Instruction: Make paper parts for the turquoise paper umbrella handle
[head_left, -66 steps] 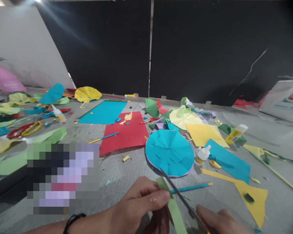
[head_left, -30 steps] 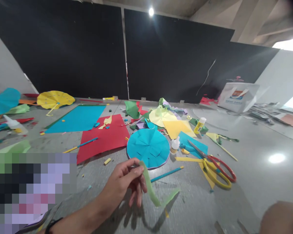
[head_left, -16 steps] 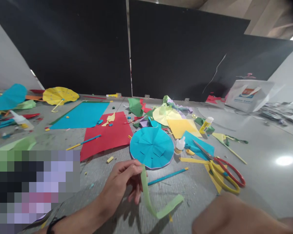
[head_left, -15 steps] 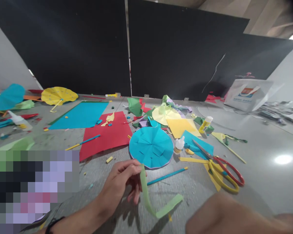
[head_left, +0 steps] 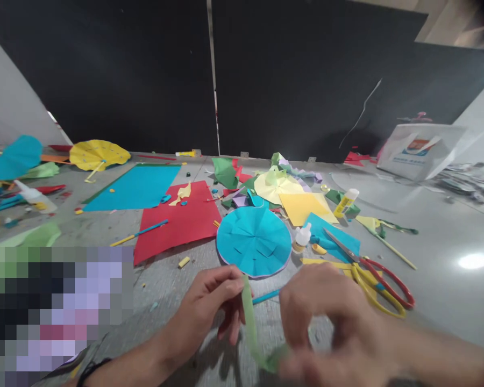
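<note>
My left hand (head_left: 218,301) pinches the upper end of a light green paper strip (head_left: 249,314) between thumb and fingers. The strip hangs down and bends to the right near its lower end. My right hand (head_left: 326,317) is curled over that lower end and blurred by motion; whether it grips the strip I cannot tell. Just beyond my hands lies a blue pleated paper disc (head_left: 253,242). A blue paper stick (head_left: 266,296) lies between my hands, its right part hidden behind my right hand.
Red-and-yellow-handled scissors (head_left: 375,274) lie on the right. A small white glue bottle (head_left: 302,236) and a glue stick (head_left: 347,202) stand nearby. Red paper (head_left: 181,226) and blue paper (head_left: 137,188) lie left. A black panel (head_left: 306,80) rises behind; a white bag (head_left: 419,150) stands far right.
My right hand has come in from the lower right to the strip's lower end, covering its tip. My left hand keeps its pinch. The view has shifted slightly.
</note>
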Tool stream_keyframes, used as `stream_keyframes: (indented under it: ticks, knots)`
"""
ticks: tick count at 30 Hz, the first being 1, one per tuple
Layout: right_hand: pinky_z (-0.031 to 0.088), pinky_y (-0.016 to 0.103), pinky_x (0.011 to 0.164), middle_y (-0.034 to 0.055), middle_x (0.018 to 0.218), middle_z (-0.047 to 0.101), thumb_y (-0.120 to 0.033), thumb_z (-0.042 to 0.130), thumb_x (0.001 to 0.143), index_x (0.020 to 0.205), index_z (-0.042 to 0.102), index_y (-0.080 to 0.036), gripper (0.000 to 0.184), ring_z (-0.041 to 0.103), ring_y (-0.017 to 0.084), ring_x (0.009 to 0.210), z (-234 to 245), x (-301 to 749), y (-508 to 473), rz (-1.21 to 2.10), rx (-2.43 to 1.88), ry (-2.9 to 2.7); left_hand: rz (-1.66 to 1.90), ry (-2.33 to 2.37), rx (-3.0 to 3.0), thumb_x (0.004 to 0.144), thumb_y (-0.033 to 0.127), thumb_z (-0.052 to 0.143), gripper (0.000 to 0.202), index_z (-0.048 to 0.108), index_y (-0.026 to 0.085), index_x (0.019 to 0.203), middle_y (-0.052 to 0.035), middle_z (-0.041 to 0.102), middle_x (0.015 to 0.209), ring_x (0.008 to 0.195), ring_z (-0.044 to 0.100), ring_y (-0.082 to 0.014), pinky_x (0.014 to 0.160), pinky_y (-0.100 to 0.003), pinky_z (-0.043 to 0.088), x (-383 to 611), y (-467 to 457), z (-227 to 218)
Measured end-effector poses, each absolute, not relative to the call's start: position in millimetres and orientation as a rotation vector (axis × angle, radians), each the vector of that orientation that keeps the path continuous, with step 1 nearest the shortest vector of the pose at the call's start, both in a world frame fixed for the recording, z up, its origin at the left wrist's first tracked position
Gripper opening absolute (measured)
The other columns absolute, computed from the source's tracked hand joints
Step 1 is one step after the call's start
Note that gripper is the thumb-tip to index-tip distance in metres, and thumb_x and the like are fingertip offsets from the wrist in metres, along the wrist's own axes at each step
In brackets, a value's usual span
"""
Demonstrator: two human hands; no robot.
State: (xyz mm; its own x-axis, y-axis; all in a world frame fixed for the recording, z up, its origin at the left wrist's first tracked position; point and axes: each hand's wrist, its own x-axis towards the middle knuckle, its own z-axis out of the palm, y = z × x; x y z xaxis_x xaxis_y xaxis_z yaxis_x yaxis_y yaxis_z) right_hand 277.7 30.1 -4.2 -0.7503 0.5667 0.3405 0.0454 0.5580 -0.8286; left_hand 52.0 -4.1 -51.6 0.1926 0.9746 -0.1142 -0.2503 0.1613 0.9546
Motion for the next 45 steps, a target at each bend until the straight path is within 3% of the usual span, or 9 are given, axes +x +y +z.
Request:
stream_keyframes:
  ticks: [5, 9, 13, 17, 21, 30, 36, 39, 45]
  knots:
    - [0.036, 0.020, 0.043, -0.0043, 0.052, 0.050, -0.059, 0.044, 0.109, 0.062, 0.045, -0.022, 0.060, 0.044, 0.008, 0.042, -44, 268, 56, 1.580, -0.464, -1.999, 1.065, 0.979, 1.045, 0.092, 0.049, 0.068, 0.038, 0.063, 0.015, 0.075, -0.0008, 0.063, 0.053, 0.042, 0.056, -0.0098, 0.040, -0.015, 0.039, 53, -6, -55]
    - [0.039, 0.017, 0.041, -0.0028, 0.061, 0.055, -0.057, 0.039, 0.112, 0.078, 0.057, -0.018, 0.055, 0.050, 0.008, 0.043, -68, 277, 50, 1.772, -0.493, -1.924, 1.063, 0.889, 0.932, 0.094, 0.048, 0.064, 0.038, 0.069, 0.013, 0.080, -0.0061, 0.070, 0.067, 0.052, 0.066, -0.0141, 0.041, -0.016, 0.046, 55, -7, -54]
    - [0.046, 0.019, 0.052, 0.0026, 0.072, 0.063, -0.050, 0.034, 0.115, 0.092, 0.067, -0.013, 0.054, 0.057, 0.009, 0.054, -74, 283, 45, 1.929, -0.510, -1.869, 1.020, 0.702, 0.692, 0.089, 0.044, 0.067, 0.036, 0.062, 0.015, 0.069, -0.0060, 0.071, 0.057, 0.041, 0.066, -0.0142, 0.035, -0.015, 0.044, 53, -8, -50]
    - [0.046, 0.022, 0.054, 0.0054, 0.080, 0.067, -0.055, 0.036, 0.113, 0.106, 0.070, -0.012, 0.055, 0.056, 0.010, 0.055, -75, 284, 44, 2.002, -0.431, -1.820, 1.049, 0.583, 0.538, 0.083, 0.035, 0.074, 0.026, 0.061, 0.017, 0.069, -0.0040, 0.073, 0.054, 0.037, 0.064, -0.0127, 0.036, -0.014, 0.047, 47, -4, -47]
    - [0.046, 0.022, 0.056, 0.0045, 0.080, 0.066, -0.056, 0.039, 0.111, 0.111, 0.072, -0.012, 0.054, 0.055, 0.009, 0.054, -72, 283, 45, 2.032, -0.392, -1.802, 0.985, 0.675, 0.568, 0.091, 0.037, 0.069, 0.018, 0.068, 0.018, 0.092, -0.0052, 0.078, 0.060, 0.032, 0.063, -0.0161, 0.028, -0.016, 0.043, 48, -2, -47]
    - [0.045, 0.020, 0.050, 0.0023, 0.072, 0.062, -0.070, 0.032, 0.108, 0.112, 0.075, -0.010, 0.074, 0.051, 0.008, 0.048, -72, 277, 44, 1.968, -0.513, -1.896, 1.009, 0.984, 0.854, 0.091, 0.042, 0.076, 0.030, 0.070, 0.014, 0.098, -0.0004, 0.073, 0.068, 0.037, 0.056, -0.0052, 0.040, -0.013, 0.040, 56, -1, -46]
    - [0.044, 0.016, 0.046, 0.0033, 0.073, 0.064, -0.058, 0.040, 0.111, 0.116, 0.075, -0.011, 0.058, 0.053, 0.006, 0.047, -77, 279, 45, 1.851, -0.506, -2.034, 1.031, 1.026, 0.955, 0.092, 0.048, 0.072, 0.033, 0.067, 0.016, 0.098, 0.0031, 0.065, 0.066, 0.036, 0.042, -0.0035, 0.037, -0.016, 0.029, 54, -2, -44]
    - [0.046, 0.016, 0.046, 0.0026, 0.073, 0.065, -0.057, 0.047, 0.109, 0.118, 0.073, -0.015, 0.050, 0.054, 0.006, 0.047, -77, 280, 44, 1.855, -0.613, -2.008, 1.057, 1.073, 0.999, 0.095, 0.047, 0.067, 0.029, 0.065, 0.018, 0.099, 0.0088, 0.051, 0.058, 0.040, 0.032, -0.0046, 0.038, -0.017, 0.023, 52, -4, -45]
    - [0.047, 0.015, 0.049, 0.0003, 0.075, 0.063, -0.050, 0.057, 0.107, 0.111, 0.063, -0.018, 0.032, 0.052, 0.006, 0.051, -71, 279, 44, 1.910, -0.544, -1.875, 0.973, 1.142, 1.233, 0.079, 0.026, 0.084, 0.032, 0.063, 0.021, 0.102, 0.0129, 0.039, 0.057, 0.050, 0.027, -0.0074, 0.047, -0.019, 0.023, 53, -9, -41]
